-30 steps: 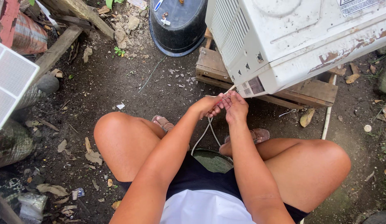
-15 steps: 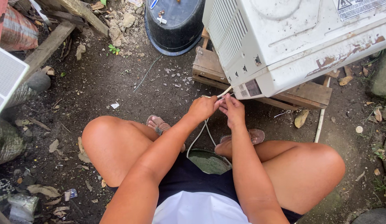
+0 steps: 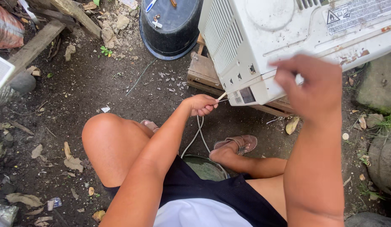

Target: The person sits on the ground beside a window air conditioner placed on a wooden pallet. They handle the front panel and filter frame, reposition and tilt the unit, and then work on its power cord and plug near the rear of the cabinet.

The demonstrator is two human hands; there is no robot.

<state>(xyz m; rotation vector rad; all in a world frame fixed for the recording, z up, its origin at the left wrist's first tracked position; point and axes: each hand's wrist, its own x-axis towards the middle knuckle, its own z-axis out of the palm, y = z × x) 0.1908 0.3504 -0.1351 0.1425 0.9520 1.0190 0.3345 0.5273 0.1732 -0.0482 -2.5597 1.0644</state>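
Note:
My left hand is closed around a white cord near the lower corner of a white air-conditioner unit, which rests on a wooden pallet. The cord loops down between my knees. My right hand is raised close to the camera in front of the unit, fingers loosely curled with nothing visible in them. I am squatting on dark dirt, wearing brown sandals.
A black tub with small tools on it stands behind the pallet. Wooden planks and stones lie at the upper left. A green round object sits under me. Rocks line the right edge.
My right hand has let go of the cord and lifted up toward the camera. My left hand stays on the cord by the unit's corner. The view has shifted slightly.

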